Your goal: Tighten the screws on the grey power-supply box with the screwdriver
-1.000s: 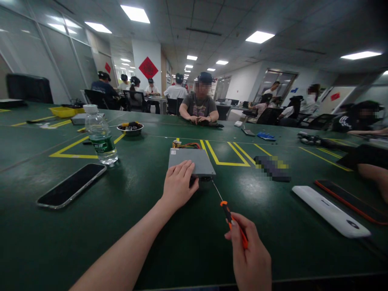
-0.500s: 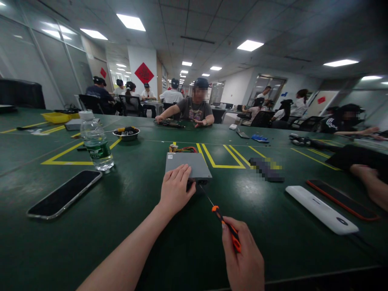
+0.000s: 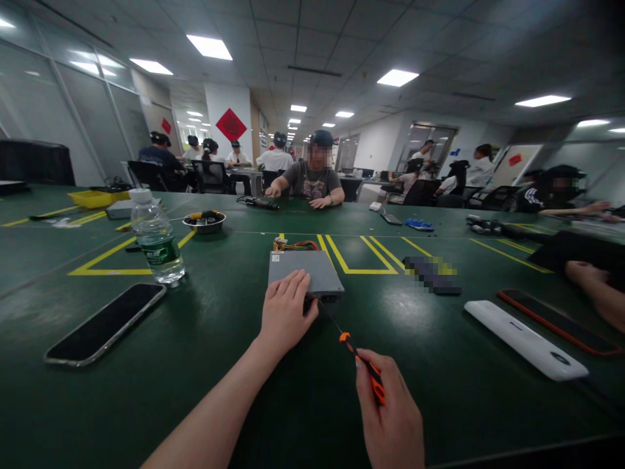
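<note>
Head view:
- Box, grey metal, flat and rectangular (image 3: 319, 268), white label at far left corner; on the green bench (image 3: 293, 417), before the wearer. Multicoloured wires (image 3: 303, 245) at its far edge.
- Left hand (image 3: 287, 311): fingers side by side across the box's top, thumb bent at its near face; cannot tell whether they clamp it.
- Screwdriver, orange-and-black handle, thin metal shaft (image 3: 347, 344), slanting up to the box's near face; tip contact cannot be told.
- Right hand (image 3: 392, 407): fingers closed around the screwdriver's handle.
- Phone, black screen, clear-edged case (image 3: 105, 324), left of the left hand.
- Bottle, clear plastic, green label, white cap (image 3: 159, 244), upright just beyond the phone.
- Slab, white, elongated, rounded (image 3: 525, 339), right of the right hand.
</note>
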